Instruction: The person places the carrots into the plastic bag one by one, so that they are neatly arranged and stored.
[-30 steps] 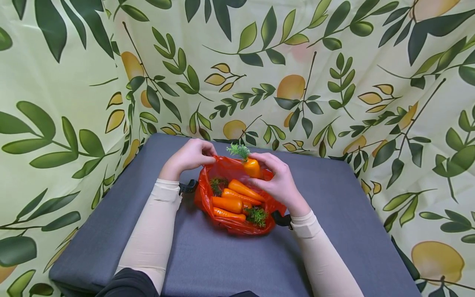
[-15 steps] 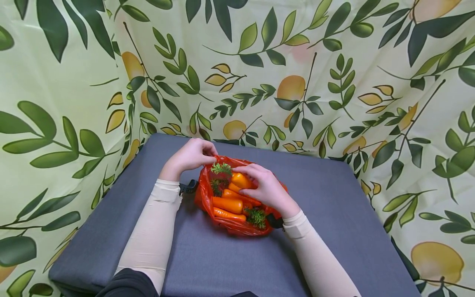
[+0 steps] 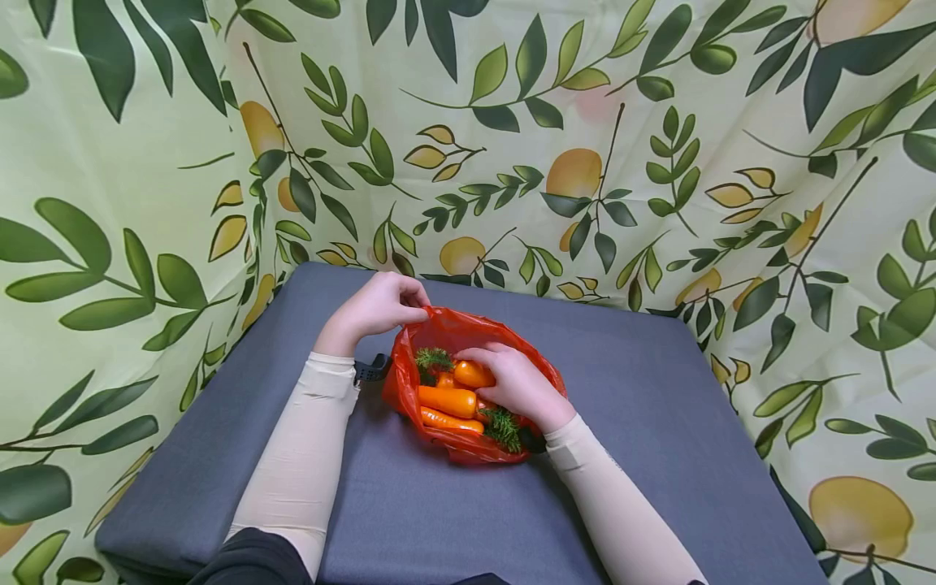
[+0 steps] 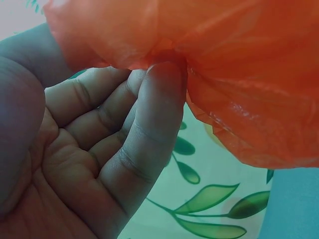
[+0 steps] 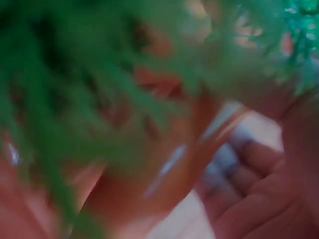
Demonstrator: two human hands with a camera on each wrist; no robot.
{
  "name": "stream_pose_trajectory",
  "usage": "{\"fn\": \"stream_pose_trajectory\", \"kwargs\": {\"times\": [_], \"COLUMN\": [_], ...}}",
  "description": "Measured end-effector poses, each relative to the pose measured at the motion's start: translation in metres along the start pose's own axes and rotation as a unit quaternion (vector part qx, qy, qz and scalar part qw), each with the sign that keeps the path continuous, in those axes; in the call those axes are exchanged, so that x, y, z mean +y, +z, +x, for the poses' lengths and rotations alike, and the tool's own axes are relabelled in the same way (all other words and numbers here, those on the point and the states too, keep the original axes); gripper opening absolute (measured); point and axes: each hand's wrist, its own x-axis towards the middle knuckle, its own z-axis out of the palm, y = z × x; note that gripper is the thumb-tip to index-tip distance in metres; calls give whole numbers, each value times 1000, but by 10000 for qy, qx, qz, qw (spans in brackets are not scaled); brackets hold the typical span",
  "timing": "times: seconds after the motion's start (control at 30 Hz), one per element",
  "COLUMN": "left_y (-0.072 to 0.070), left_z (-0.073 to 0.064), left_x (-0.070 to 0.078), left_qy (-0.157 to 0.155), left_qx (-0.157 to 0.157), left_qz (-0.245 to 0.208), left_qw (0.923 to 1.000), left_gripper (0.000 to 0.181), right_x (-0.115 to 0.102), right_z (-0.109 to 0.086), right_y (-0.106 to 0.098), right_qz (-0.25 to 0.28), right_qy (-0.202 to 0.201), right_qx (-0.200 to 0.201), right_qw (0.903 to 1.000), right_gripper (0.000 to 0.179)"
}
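A red plastic bag [image 3: 409,366] stands with its mouth spread, several toy-like orange carrots [image 3: 448,400] with green tops inside. My left hand [image 3: 382,302] pinches the bag's far left rim between thumb and fingers; in the left wrist view the fingertips [image 4: 167,82] press into the red film. My right hand [image 3: 515,382] reaches into the bag and grips a carrot [image 3: 474,374] by its thick end, lying on the others. In the right wrist view, blurred green fronds [image 5: 75,114] cover much of an orange carrot [image 5: 164,169], with curled fingers behind it.
The bag rests on a grey cloth-covered table [image 3: 453,520]. Leaf-and-fruit patterned fabric [image 3: 512,162] hangs behind and at both sides. A second green carrot top [image 3: 504,429] shows at the bag's near right.
My right hand has moved left and down into the bag, lowering the carrot from the rim onto the other carrots. My left hand has stayed at the rim.
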Motion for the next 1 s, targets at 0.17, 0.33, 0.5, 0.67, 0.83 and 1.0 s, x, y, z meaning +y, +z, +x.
{"fn": "stream_pose_trajectory", "kwargs": {"times": [0.17,0.33,0.5,0.67,0.83,1.0], "left_y": [0,-1,-2,-3,-2,-1], "left_z": [1,0,-2,-2,-2,-2], "left_x": [0,1,2,3,5,1], "left_qy": [4,20,-2,-1,42,17], "left_qx": [55,73,75,67,78,32], "left_qz": [32,98,76,146,232,259], "left_qw": [10000,9999,9999,9999,9997,9997], "left_gripper": [7,8,8,9,6,5], "right_x": [3,4,0,-9,-15,-18], "right_z": [2,4,4,-1,-10,-22], "right_y": [2,1,-6,-23,-46,-71], "right_qz": [-136,-237,-324,57,826,1242], "right_qy": [74,31,96,153,35,37], "right_qx": [-218,-290,-392,-353,36,637], "right_qw": [9996,9993,9987,9992,9966,9902], "right_gripper": [58,59,61,69,68,60]}}
